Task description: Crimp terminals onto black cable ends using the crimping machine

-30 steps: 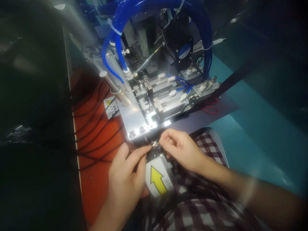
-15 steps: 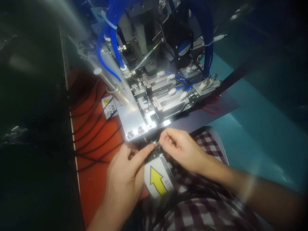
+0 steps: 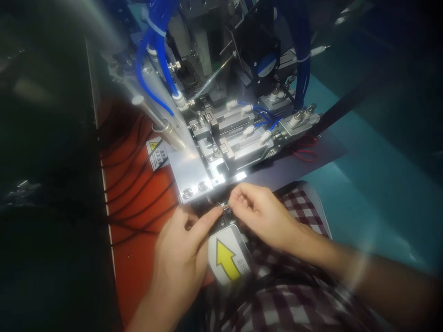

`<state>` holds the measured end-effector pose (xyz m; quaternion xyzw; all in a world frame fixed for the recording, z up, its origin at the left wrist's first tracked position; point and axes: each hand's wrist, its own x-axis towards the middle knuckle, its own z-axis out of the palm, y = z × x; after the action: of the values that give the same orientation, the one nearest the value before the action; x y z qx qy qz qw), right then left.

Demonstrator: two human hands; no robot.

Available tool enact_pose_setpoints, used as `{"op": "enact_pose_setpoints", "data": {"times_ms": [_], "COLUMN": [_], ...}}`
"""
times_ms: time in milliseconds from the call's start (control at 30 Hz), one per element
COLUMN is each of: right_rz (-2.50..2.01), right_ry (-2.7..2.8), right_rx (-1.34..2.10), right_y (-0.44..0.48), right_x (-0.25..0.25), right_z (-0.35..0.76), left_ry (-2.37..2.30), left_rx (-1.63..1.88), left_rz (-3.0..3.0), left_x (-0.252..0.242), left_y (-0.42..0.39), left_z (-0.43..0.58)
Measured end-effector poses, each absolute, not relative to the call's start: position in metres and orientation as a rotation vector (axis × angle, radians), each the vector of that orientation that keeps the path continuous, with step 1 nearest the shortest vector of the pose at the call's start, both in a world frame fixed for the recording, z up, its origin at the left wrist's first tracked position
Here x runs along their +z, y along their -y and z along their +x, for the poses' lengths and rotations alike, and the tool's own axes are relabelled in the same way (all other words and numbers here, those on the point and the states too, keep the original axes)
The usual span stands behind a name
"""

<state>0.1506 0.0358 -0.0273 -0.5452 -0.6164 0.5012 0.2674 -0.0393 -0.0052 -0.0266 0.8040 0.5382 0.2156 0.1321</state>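
Observation:
Both hands meet at a small metallic piece with thin coloured wires (image 3: pixel 226 206), just in front of the machine's metal plate (image 3: pixel 190 177). My left hand (image 3: pixel 185 244) comes in from the lower left, its thumb stretched to the piece and its other fingers curled, partly hidden beyond the thumb. On the other side my right hand (image 3: pixel 259 212) is closed, thumb and forefinger pinched at the wires' end. The piece is too small to name, and the fingertips cover part of it. Below them lies a white label with a yellow arrow (image 3: pixel 228 256).
The machine's silver pneumatic cylinders (image 3: pixel 247 147) and blue hoses (image 3: pixel 162 60) stand just beyond my hands. Several black cables (image 3: pixel 134 180) cross the orange surface (image 3: pixel 138 272) at left, near a warning label (image 3: pixel 157 154). A checked garment (image 3: pixel 287 304) covers my lap.
Hardly anything differs. Both hands keep their place at the small piece, with only a slight shift of the fingertips and of the camera view.

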Motion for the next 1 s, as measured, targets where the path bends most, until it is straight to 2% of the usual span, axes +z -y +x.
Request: {"op": "enact_pose_setpoints", "data": {"times_ms": [233,467,667,1000], "right_rz": [-1.497,-1.621,-1.542,-1.487], "right_ry": [1.51,1.801,1.456,1.389], "right_rx": [1.599,1.156,1.681,1.661], "right_y": [-0.035,-0.034,-0.04,-0.037], "right_x": [-0.03,-0.018,-0.028,-0.034], "right_z": [0.151,0.146,0.15,0.15], "left_ry": [-1.563,-1.619,-1.644,-1.598], "left_rx": [0.585,0.512,0.484,0.661], "left_rz": [2.403,2.432,2.438,2.308], "left_x": [-0.026,-0.023,-0.023,-0.031], "left_y": [0.005,0.005,0.005,0.006], "left_z": [-0.04,-0.036,-0.037,-0.039]}}
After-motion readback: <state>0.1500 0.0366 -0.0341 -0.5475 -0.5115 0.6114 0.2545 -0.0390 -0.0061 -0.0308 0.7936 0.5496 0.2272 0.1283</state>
